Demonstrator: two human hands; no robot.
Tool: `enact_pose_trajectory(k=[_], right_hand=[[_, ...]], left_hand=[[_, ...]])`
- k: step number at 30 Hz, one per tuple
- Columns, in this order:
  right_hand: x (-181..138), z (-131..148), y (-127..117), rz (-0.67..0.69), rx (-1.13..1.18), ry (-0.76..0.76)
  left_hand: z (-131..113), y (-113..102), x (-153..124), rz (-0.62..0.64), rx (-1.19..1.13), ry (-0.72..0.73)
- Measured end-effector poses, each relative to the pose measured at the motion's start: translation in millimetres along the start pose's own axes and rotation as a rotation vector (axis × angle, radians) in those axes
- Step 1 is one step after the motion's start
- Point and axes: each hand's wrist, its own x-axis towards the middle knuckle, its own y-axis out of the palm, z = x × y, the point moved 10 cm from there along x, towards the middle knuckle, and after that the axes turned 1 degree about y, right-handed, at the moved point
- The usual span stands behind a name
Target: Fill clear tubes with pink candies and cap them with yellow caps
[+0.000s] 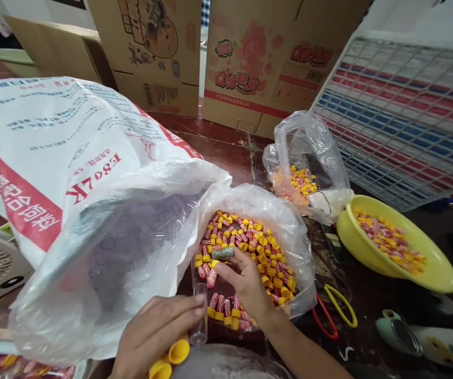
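Note:
My left hand [157, 329] is closed round a clear plastic tube [199, 331], which stands roughly upright at its fingertips. Below that palm sit yellow caps [179, 351]; whether the hand grips them too I cannot tell. My right hand [252, 289] pinches a small red-and-white patterned piece with a yellow cap [211, 279] just above the tube. Grey tape [223, 253] wraps its index finger. Under and beyond this hand, many capped red pieces [266, 252] lie in an open clear plastic bag [293, 221].
To the left, a big white-and-red sack [92, 121] gapes open with clear tubes inside. A yellow bowl [420, 247] and a second clear bag [309, 131] hold more pieces. Scissors [331, 316] lie at right. Cartons [246, 63] and a white rack [400, 116] stand behind.

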Motion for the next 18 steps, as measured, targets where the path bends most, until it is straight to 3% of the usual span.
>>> enact_pose_trajectory(k=[5,9,13,18], right_hand=[[-8.8,2.7,12.4,0.023,0.115,0.044],[-13.6,-10.1,15.3,0.021,0.239,0.147],[-21.3,-11.5,16.0,0.066,0.209,0.171],[-41.9,-7.9,28.9,0.362,-0.023,0.118]], left_hand=[[-34.9,12.7,12.1,0.177,0.179,0.283],[-47.0,23.5,12.4,0.281,0.306,0.431],[-42.3,25.3,8.8,0.185,0.362,0.428],[-27.3,25.0,-1.1,0.146,0.319,0.344]])
